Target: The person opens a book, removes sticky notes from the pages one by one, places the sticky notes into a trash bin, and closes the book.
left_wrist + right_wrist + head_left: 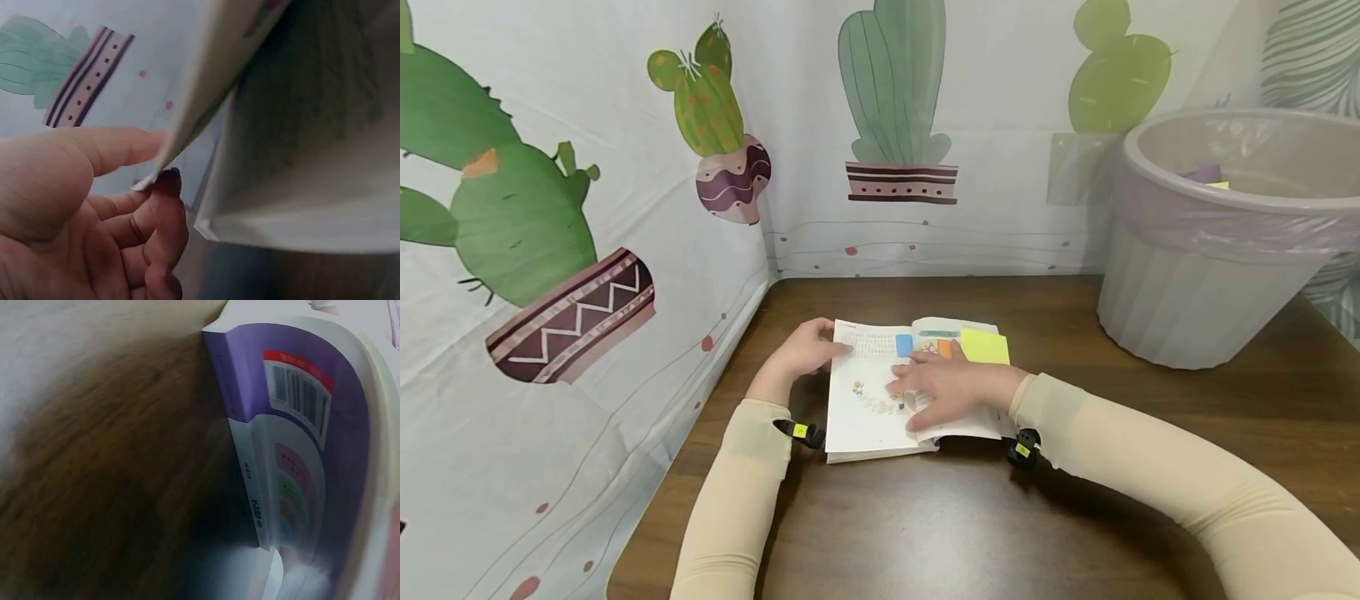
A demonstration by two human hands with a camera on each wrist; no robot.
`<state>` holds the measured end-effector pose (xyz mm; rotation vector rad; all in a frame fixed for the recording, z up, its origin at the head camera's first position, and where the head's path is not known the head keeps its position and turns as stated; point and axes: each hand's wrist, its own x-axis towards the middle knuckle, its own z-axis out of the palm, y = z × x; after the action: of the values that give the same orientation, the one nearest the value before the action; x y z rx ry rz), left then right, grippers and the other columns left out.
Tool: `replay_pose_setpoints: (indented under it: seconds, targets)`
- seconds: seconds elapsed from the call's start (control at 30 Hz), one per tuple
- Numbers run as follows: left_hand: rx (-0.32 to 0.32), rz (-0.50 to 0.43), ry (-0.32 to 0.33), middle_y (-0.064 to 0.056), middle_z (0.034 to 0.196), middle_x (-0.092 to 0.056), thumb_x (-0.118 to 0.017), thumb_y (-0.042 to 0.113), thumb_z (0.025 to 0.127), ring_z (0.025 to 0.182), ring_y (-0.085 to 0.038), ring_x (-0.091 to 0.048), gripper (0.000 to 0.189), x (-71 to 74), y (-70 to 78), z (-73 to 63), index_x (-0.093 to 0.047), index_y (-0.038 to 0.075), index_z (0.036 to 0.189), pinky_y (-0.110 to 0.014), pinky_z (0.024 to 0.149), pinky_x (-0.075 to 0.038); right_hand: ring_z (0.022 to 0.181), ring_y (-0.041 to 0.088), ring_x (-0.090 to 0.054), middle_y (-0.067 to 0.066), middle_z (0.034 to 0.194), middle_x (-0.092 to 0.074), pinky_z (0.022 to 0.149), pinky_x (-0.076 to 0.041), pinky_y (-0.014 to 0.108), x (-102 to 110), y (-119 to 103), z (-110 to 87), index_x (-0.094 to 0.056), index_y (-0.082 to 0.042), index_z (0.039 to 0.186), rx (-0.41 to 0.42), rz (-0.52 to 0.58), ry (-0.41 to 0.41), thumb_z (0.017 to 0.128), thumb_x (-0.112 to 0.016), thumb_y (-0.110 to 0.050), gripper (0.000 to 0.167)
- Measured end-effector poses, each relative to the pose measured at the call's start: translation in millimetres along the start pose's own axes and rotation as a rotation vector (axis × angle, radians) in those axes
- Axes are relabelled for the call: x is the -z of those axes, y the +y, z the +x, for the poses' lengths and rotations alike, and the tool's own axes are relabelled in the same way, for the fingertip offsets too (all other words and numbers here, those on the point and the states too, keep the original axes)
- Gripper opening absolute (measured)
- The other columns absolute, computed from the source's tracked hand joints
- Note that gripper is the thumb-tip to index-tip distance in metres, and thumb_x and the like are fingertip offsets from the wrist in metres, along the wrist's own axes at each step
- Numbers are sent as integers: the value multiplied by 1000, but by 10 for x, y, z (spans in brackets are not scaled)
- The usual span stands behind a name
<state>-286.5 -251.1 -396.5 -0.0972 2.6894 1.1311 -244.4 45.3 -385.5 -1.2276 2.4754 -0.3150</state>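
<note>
An open book (865, 421) with printed text and small pictures lies on the table. At its left edge, my left hand (801, 350) pinches a few pages (206, 81) between thumb and fingers, lifted apart from the thicker block of pages (300, 239) in the left wrist view. My right hand (951, 385) lies across the right side near the fold, fingers spread over the paper. Blue (904, 345), orange (946, 348) and yellow (987, 346) sticky notes show around its fingers. The right wrist view catches the book's purple back cover (347, 431), bent, with a barcode.
A grey lined bin (1210, 292) stands at the back right of the brown wooden table (880, 525), with purple and yellow pieces (1204, 174) inside. A white curtain (1000, 242) printed with cacti hangs behind and along the left.
</note>
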Motion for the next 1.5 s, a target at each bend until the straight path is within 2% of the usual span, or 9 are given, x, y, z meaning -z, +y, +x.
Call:
replay_pose_setpoints:
  seconds: [0.13,0.3,0.43,0.67,0.8,0.93,1.07,1.33,1.5]
  targets:
    - [60,73,-5,-12,99,-70,-78,37,90,75,-23,-65,67,-25,-41,16,-50,9,143,-33,65,-48,162,29,-11,-9,170,-28,116,5,80,-26,12,-12,-48,-40,152,-2,-10,3,92,-65,-62,66]
    - [87,109,-13,-13,104,-67,-80,38,88,77,-23,-66,73,-62,-67,10,-47,9,146,-32,69,-51,162,28,-10,-7,170,-29,116,4,80,-52,38,-27,-49,-40,152,4,-3,13,92,-63,-62,65]
    - [82,118,-9,-15,114,-66,-81,36,87,79,-24,-66,72,-83,-83,-4,-48,9,146,-32,71,-53,162,29,-10,-7,170,-29,116,2,80,-77,52,-28,-50,-39,151,10,-8,22,93,-62,-63,64]
    - [80,126,6,-16,145,-53,-81,37,87,87,-27,-66,76,-91,-58,-27,-44,12,149,-34,75,-52,162,30,-12,-4,169,-30,115,0,82,-84,72,-44,-51,-37,151,35,-14,45,94,-61,-63,64]
    - [78,111,5,-16,149,-51,-80,34,88,97,-29,-67,73,-104,-43,-40,-44,12,148,-37,81,-56,162,29,-13,-4,169,-31,116,-1,81,-90,93,-56,-51,-36,151,40,-14,50,94,-61,-62,64]
    - [61,113,15,-17,153,-47,-80,31,88,115,-32,-63,75,-121,-35,-49,-40,13,150,-47,97,-55,162,27,-12,-5,169,-31,117,0,79,-106,129,-78,-49,-37,152,43,-3,49,94,-60,-62,64]
    - [41,138,39,-17,145,-54,-80,31,88,119,-33,-58,72,-138,-29,-42,-43,14,147,-52,102,-49,162,28,-12,-4,169,-32,118,0,79,-124,182,-121,-51,-35,151,50,37,62,94,-62,-59,63]
    - [22,168,51,-11,121,-62,-80,31,87,101,-29,-58,55,-157,-2,-34,-55,14,133,-41,83,-48,162,33,-13,1,169,-31,121,-8,74,-167,345,-259,-56,-28,149,68,64,106,95,-63,-57,61]
    - [-43,194,34,-11,109,-60,-77,29,88,95,-27,-56,44,-165,2,-25,-59,14,126,-37,77,-46,161,38,-13,5,170,-30,120,-16,73,-198,405,-369,-54,-23,151,99,99,135,97,-63,-52,61]
